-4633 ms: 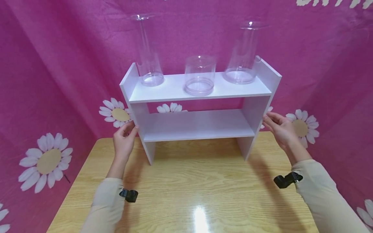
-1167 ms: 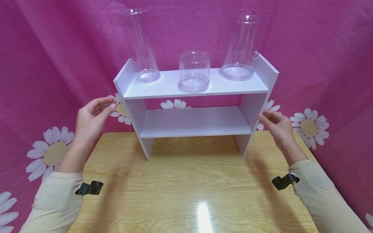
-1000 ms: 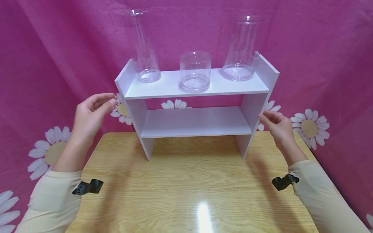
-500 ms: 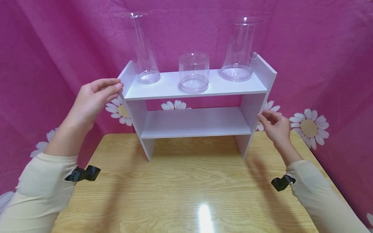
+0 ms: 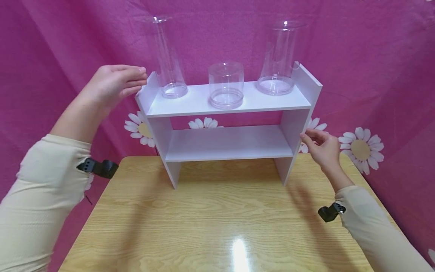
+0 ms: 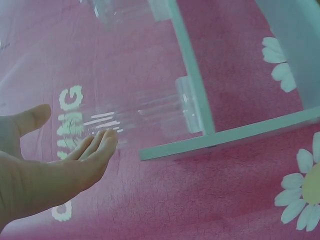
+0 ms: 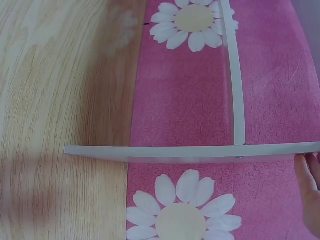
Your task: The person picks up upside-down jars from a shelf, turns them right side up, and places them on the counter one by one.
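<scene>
A white two-tier shelf stands on the table, with three clear cylindrical containers on its top board. On the left is a tall narrow container, in the middle a short one, on the right a tall wider one. My left hand hovers at the top of the left side panel, fingers extended, holding nothing. In the left wrist view its thumb is spread from the fingers, near the tall narrow container. My right hand touches the outer face of the right side panel with its fingertips.
The wooden table extends in front of the shelf. Close behind hangs a pink curtain with white daisies, which also runs along both sides. Black cameras sit on both wrists.
My left hand has left the shelf's left side, drawn outward, then risen to the panel's top while its fingers straightened. The right hand has stayed at the right panel.
</scene>
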A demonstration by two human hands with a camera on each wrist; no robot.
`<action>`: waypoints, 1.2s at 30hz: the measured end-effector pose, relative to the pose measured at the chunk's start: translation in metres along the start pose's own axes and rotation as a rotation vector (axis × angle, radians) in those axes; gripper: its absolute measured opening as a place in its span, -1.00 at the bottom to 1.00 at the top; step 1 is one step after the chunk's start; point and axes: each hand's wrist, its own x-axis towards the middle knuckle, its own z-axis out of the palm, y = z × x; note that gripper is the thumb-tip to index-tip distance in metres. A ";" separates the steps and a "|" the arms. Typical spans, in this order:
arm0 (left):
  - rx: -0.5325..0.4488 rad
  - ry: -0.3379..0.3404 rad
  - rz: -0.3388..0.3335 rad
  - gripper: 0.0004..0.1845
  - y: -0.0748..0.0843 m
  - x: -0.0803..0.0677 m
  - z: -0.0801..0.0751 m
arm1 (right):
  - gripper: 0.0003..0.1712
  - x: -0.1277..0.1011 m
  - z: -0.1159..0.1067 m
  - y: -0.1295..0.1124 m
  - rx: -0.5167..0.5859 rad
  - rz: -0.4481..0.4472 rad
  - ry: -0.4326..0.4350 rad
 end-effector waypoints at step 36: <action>0.237 0.298 -0.175 0.13 0.073 0.060 0.046 | -0.38 -0.005 -0.004 0.007 0.120 0.116 -0.071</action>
